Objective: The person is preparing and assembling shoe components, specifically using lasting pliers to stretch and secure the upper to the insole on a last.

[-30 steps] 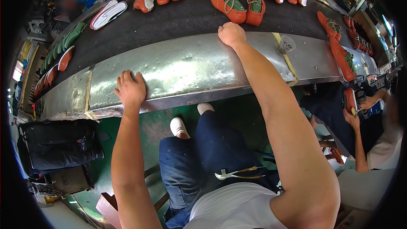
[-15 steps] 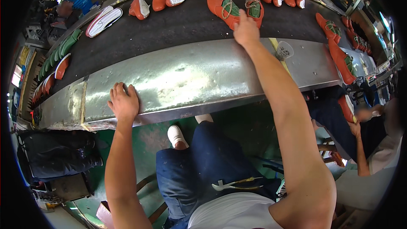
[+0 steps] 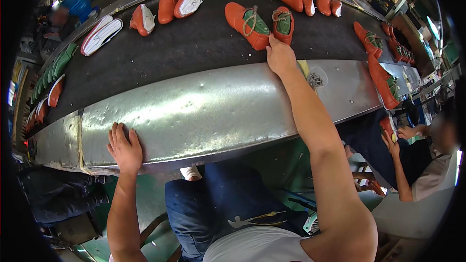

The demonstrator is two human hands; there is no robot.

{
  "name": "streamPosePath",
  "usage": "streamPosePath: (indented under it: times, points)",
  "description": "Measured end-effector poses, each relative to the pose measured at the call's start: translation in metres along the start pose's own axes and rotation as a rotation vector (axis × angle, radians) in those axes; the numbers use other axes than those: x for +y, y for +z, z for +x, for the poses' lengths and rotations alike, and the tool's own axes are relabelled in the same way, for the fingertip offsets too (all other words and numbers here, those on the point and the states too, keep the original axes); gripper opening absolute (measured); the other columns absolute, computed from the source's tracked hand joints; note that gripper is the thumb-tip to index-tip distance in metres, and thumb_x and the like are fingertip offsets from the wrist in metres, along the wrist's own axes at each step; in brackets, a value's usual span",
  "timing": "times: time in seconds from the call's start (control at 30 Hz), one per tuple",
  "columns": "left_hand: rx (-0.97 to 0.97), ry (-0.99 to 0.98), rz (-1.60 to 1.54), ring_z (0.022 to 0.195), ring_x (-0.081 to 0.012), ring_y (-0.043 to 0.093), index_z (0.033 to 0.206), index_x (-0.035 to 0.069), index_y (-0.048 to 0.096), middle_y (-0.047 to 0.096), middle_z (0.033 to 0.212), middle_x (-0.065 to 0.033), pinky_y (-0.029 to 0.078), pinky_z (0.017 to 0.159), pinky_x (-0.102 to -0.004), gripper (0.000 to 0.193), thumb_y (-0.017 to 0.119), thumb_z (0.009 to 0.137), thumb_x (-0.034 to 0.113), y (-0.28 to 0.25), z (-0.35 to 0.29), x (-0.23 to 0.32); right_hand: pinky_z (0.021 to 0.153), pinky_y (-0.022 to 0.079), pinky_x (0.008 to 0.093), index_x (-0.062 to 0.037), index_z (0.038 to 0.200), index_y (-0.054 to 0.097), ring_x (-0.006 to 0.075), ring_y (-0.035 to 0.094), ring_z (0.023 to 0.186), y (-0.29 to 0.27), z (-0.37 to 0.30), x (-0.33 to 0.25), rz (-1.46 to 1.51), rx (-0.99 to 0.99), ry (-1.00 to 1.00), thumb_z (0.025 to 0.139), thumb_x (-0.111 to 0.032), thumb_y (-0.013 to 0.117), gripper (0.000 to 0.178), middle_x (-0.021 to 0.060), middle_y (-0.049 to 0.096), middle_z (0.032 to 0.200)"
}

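My left hand (image 3: 125, 148) lies open and flat on the worn metal edge (image 3: 228, 92) along the dark belt, its fingers pointing away from me. Across that edge reaches my right hand (image 3: 281, 58), index finger stretched out at the heel of an orange lace-up shoe (image 3: 242, 19). Its other fingers are partly hidden; it looks open. This shoe lies with its toe to the far left and has a green inside and a tan cord lace. Close to its right stands a matching orange shoe (image 3: 283, 25).
A clear cup (image 3: 318, 76) of small metal pieces stands on the metal edge. Orange shoes (image 3: 167, 6), pale-soled shoes (image 3: 102, 35) and green pieces (image 3: 53, 75) line the belt (image 3: 160, 43). At right, a seated co-worker's hands (image 3: 392, 148) hold a shoe.
The view has shifted. My right hand has drawn back toward me, from above the orange pair to the shoe's heel. My left hand still lies on the metal edge.
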State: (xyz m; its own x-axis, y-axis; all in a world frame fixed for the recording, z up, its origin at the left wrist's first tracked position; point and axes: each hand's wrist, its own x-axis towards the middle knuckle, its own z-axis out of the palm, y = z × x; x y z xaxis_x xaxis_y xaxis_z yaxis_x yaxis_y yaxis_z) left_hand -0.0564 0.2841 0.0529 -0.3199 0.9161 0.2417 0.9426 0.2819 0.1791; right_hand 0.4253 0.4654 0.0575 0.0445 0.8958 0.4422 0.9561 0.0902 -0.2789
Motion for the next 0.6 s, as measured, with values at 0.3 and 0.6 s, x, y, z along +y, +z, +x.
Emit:
streamPosePath:
  times: [0.3,0.6]
  points:
    - [-0.037,-0.003,-0.012,0.147,-0.0387,0.027,0.141,0.005,0.047,0.039,0.156,-0.0133,0.019,0.116,-0.0634,0.05,0.049,0.099,0.032,-0.001,0.001,0.009,0.089,0.054,0.0439,0.0047,0.136,0.049,0.0349,0.066,0.107,-0.005,-0.002,0.004,0.0,0.031,0.089,0.092,-0.019,0.062,0.053,0.0201,0.066,0.12]
    - [0.136,0.106,-0.045,0.141,-0.0443,0.034,0.137,0.001,0.046,0.043,0.148,-0.0229,0.019,0.113,-0.0663,0.053,0.058,0.093,0.028,0.008,-0.011,-0.014,0.099,0.044,0.052,0.0017,0.122,0.053,0.0445,0.058,0.111,-0.01,0.003,-0.011,-0.068,0.136,0.277,0.079,-0.033,0.08,0.061,0.0277,0.06,0.118]
